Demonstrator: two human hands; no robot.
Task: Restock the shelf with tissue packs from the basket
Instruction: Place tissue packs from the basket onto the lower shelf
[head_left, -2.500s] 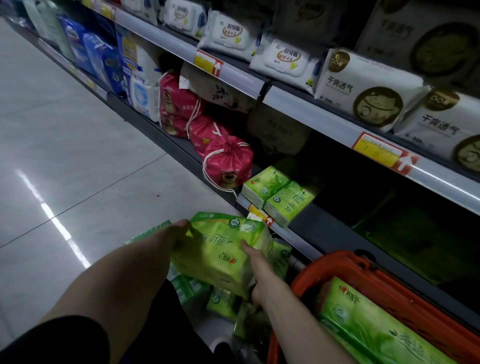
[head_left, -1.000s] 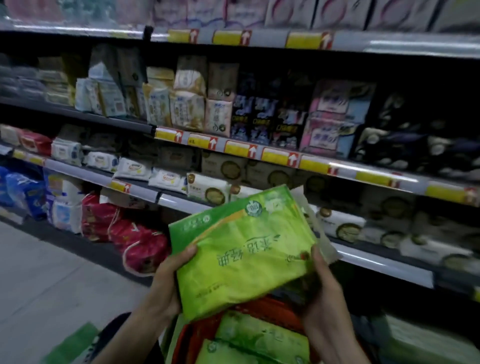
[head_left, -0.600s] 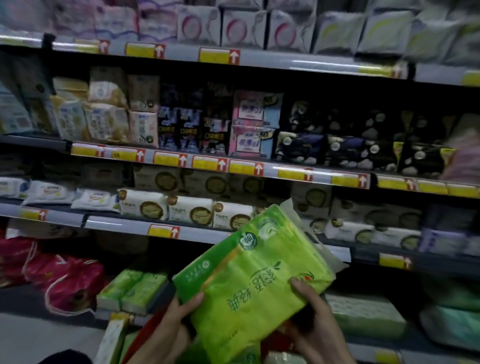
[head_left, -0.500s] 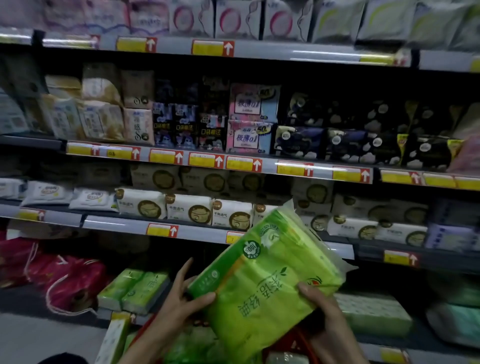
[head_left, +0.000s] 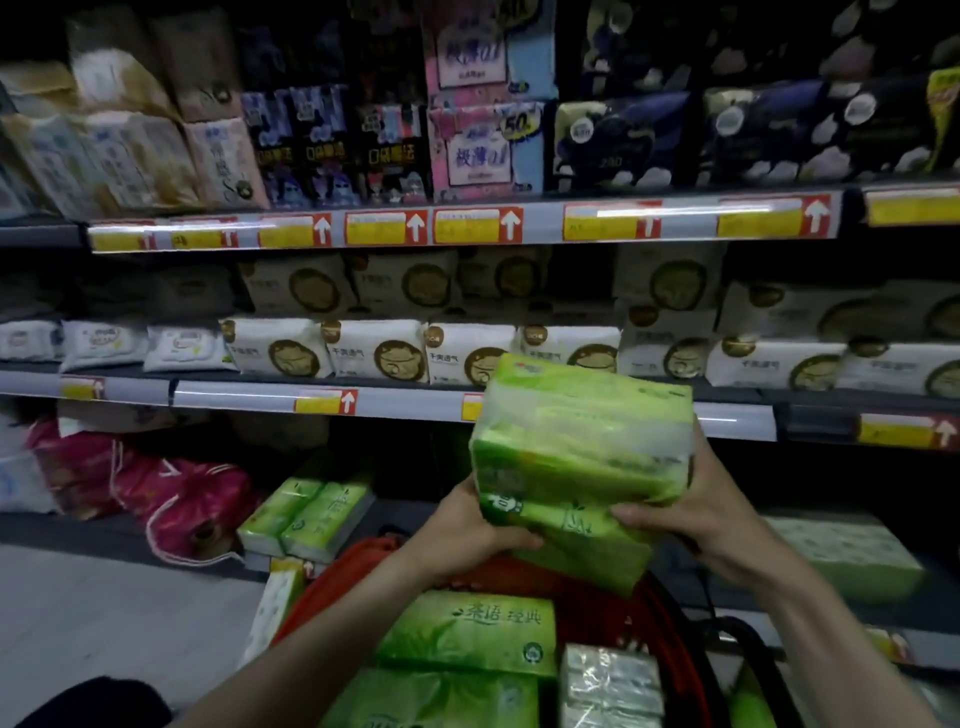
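A large green tissue pack (head_left: 582, 457) is held up in front of the shelves, above the red basket (head_left: 332, 577). My left hand (head_left: 467, 530) grips its lower left corner from below. My right hand (head_left: 691, 514) holds its right side, fingers curled under the pack. More green tissue packs (head_left: 467, 634) lie in the basket beneath my arms. The bottom shelf (head_left: 405, 509) behind the pack is dark, with two small green packs (head_left: 306, 514) at its left front.
Red drawstring bags (head_left: 182, 499) sit on the bottom shelf at the left. A pale green pack (head_left: 847, 556) lies on that shelf at the right. The shelf above carries white packs (head_left: 374, 353). A green pack (head_left: 275, 603) leans against the basket's left side.
The pack has been turned from a flat face toward me to its side, and moved right. The view has closed in on the shelves.
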